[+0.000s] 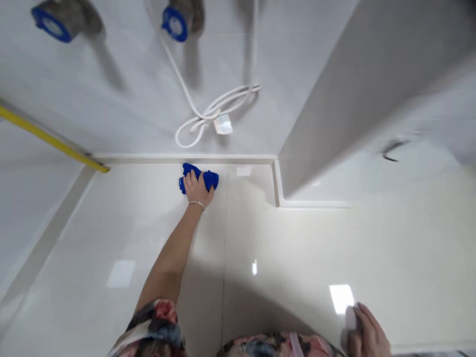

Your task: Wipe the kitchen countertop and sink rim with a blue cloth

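My left hand (197, 189) presses a blue cloth (211, 179) onto the glossy pale surface (178, 277), close to the raised strip at the foot of the wall. Its fingers spread over the bunched cloth, and a thin bracelet (196, 203) circles the wrist. At the lower right, my right hand (369, 333) rests by the front of the same surface, partly cut off by the frame. Its fingers are extended with the tips down, and nothing shows in them. A dark reflection lies beside it.
A looped white cable (219, 106) hangs on the wall above the cloth. Two pipe ends with blue rims (174, 24) jut out higher up. A yellow pipe (52, 139) runs down at the left. A boxed-out wall corner (320, 124) projects at the right, edged by a low raised strip (277, 183).
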`<action>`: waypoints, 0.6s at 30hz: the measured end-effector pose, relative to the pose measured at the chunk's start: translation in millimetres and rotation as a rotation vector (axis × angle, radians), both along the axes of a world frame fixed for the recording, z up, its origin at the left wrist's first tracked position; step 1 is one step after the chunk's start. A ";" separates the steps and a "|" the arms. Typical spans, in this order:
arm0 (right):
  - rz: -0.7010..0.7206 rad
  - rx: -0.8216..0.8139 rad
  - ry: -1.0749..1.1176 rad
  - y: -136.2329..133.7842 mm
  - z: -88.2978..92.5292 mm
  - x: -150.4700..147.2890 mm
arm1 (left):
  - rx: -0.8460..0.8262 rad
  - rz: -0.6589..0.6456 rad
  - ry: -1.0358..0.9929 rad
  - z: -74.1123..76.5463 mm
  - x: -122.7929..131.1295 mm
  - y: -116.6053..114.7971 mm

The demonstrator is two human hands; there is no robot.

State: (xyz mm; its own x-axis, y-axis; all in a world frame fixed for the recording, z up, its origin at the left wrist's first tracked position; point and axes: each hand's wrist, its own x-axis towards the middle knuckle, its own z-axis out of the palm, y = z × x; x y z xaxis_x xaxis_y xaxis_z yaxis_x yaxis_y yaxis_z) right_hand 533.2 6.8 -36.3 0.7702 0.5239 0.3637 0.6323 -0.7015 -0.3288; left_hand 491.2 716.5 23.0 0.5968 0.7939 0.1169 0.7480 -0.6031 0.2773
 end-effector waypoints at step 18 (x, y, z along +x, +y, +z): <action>-0.074 0.153 -0.129 41.4 4.9 -7.5 | -0.085 -0.843 0.074 -5.1 -1.7 -374.3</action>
State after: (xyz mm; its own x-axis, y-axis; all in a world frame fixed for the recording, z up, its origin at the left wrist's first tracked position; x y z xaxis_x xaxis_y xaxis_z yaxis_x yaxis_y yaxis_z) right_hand 525.7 48.2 -31.4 0.7465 0.3983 0.5330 0.6245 -0.6958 -0.3546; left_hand 489.4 342.2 17.9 0.9963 0.0844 0.0139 0.0758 -0.9461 0.3150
